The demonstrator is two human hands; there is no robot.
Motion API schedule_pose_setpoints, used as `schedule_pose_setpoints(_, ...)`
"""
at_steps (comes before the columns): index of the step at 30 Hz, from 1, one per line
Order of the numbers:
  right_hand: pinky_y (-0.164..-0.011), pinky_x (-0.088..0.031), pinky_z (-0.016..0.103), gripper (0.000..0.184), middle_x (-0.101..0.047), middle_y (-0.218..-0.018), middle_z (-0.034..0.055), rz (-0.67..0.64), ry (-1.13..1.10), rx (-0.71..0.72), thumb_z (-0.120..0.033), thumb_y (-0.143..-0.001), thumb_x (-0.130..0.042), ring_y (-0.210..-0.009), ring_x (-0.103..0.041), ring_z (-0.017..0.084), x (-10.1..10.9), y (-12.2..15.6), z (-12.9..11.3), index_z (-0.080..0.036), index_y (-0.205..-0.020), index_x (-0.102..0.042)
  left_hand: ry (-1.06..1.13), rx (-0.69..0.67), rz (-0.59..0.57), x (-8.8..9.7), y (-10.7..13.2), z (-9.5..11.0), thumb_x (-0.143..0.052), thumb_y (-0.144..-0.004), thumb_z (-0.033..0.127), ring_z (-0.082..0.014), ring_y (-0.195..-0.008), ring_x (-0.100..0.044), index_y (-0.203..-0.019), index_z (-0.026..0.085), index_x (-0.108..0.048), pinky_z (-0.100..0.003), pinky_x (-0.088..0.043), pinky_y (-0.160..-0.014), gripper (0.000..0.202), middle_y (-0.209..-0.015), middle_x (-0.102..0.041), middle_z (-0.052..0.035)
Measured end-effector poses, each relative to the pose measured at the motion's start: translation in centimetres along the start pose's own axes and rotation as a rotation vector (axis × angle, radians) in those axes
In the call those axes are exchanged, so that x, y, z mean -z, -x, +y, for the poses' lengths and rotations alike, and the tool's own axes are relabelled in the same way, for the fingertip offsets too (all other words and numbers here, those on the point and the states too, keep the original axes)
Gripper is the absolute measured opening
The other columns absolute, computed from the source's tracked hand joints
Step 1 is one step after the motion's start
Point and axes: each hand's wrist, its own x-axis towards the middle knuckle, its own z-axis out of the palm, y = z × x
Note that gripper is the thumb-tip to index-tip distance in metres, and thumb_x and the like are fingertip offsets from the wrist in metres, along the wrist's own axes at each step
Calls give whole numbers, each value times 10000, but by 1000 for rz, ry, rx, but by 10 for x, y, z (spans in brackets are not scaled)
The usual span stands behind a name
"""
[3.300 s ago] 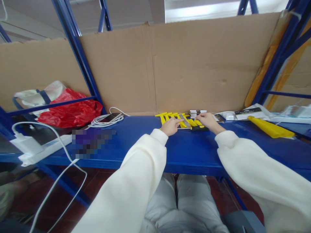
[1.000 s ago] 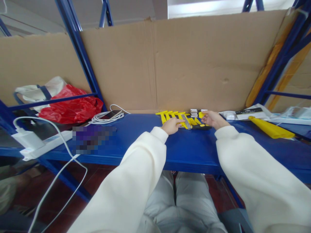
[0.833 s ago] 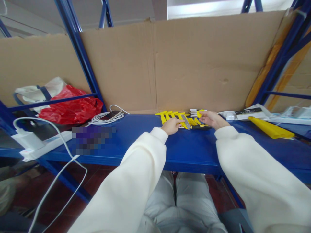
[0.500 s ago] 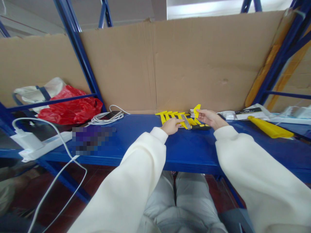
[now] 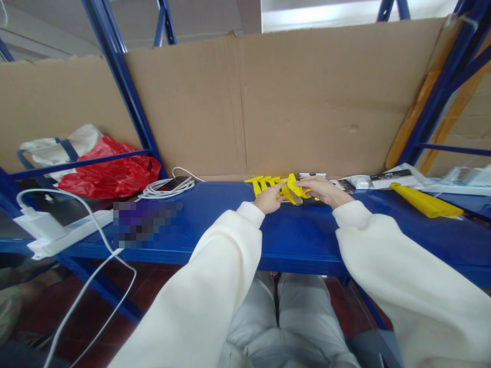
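Note:
My left hand is closed on a flat grey metal strip with a yellow part, just above the blue shelf. My right hand pinches a bright yellow plastic piece against the strip, so the two touch or overlap. Several yellow T-shaped pieces lie in a row behind my left hand. Other small yellow pieces and a dark object sit beneath my fingers, partly hidden. Behind the right hand lies a small stack of white and dark strips.
On the left stand a red plastic bag, a coiled white cable and a power strip with a charger. To the right, a long yellow tool and packets rest on the blue shelf. Cardboard closes the back.
My right hand has moved left and down, bringing the yellow piece from beside the stack onto the grey strip. My left hand has stayed nearly in place.

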Motion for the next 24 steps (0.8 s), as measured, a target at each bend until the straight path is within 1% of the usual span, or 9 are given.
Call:
schedule_pose_setpoints(5, -590, -415, 235, 329, -682, -702, 6, -13, 94, 53, -335, -689, -972, -665, -572, 126, 1, -2, 6, -181, -670, -682, 24, -14, -11, 2, 1, 1, -625, -1040, 171, -296, -1480, -653, -1662, 183, -506, -459, -490, -1252, 633, -1614, -666, -181)
schedule_pose_setpoints(9, -599, -433, 251, 335, -696, -720, 23, -31, 128, 77, -359, -646, -977, -687, -593, 146, 0, -2, 9, -185, -669, -692, 34, -23, 3, 2, 1, 1, -635, -1025, 165, -304, -1475, -656, -1656, 212, -516, -493, -494, -1251, 644, -1604, -680, -158)
schedule_pose_setpoints(14, -613, -453, 251, 250, -705, -731, 33, -40, 136, 80, -291, -683, -916, -711, -627, 164, -1, -6, 11, -200, -652, -685, 49, -2, 26, 0, 1, 0, -675, -1010, 182, -313, -1447, -672, -1637, 209, -553, -486, -490, -1257, 639, -1555, -714, -158)
schedule_pose_setpoints(17, -623, -474, 264, 269, -698, -710, 32, -31, 157, 77, -287, -701, -904, -699, -637, 174, -2, -9, 13, -207, -626, -658, 66, -3, 28, -1, 0, -1, -676, -1010, 178, -309, -1451, -668, -1635, 217, -555, -489, -488, -1259, 637, -1565, -707, -159)
schedule_pose_setpoints(22, -593, -427, 246, 228, -697, -708, 27, -16, 155, 54, -248, -706, -907, -675, -589, 143, -4, -10, 14, -187, -654, -694, 67, -13, 30, -3, -2, -4, -675, -1009, 194, -312, -1440, -671, -1623, 219, -561, -494, -492, -1252, 624, -1563, -706, -164)
schedule_pose_setpoints(24, -577, -400, 248, 240, -669, -675, 15, -12, 167, 62, -269, -695, -914, -653, -548, 135, -5, -10, 15, -184, -650, -695, 61, -20, 32, -3, -2, -5, -677, -1009, 203, -313, -1434, -674, -1617, 233, -562, -505, -496, -1247, 620, -1548, -718, -153)
